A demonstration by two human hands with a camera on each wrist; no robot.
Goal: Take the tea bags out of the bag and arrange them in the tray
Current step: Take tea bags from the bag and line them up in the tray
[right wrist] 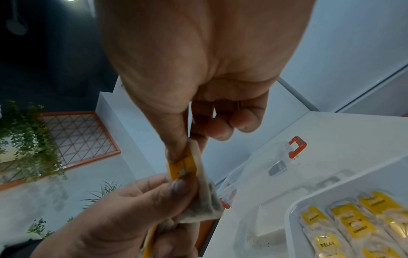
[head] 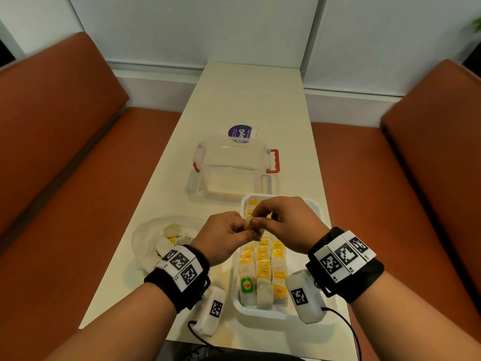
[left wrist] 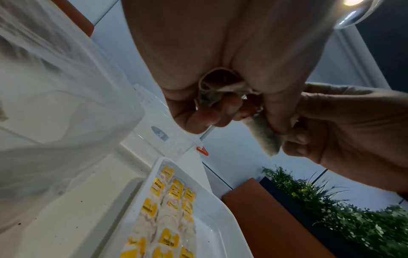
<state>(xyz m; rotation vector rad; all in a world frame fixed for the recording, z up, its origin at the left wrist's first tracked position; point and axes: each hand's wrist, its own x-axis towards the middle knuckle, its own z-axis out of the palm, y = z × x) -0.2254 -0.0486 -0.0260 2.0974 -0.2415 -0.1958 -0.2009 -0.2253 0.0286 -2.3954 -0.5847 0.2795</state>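
Both hands, left hand (head: 225, 234) and right hand (head: 287, 225), pinch one tea bag (right wrist: 198, 188) above the cream table (head: 250, 105); orange benches (head: 65, 142) flank it.

Your hands cover the far middle of the white plastic tray (head: 316, 207); the purple round sticker's (head: 240, 133) small print is unreadable, half hidden behind the clear plastic box (head: 231, 165).

We see yellow tags on pale tea bags (head: 263, 259), one green tag (head: 246, 285), a white tray (head: 260, 312), red box latches (head: 273, 160), rust-orange benches (head: 78, 165).
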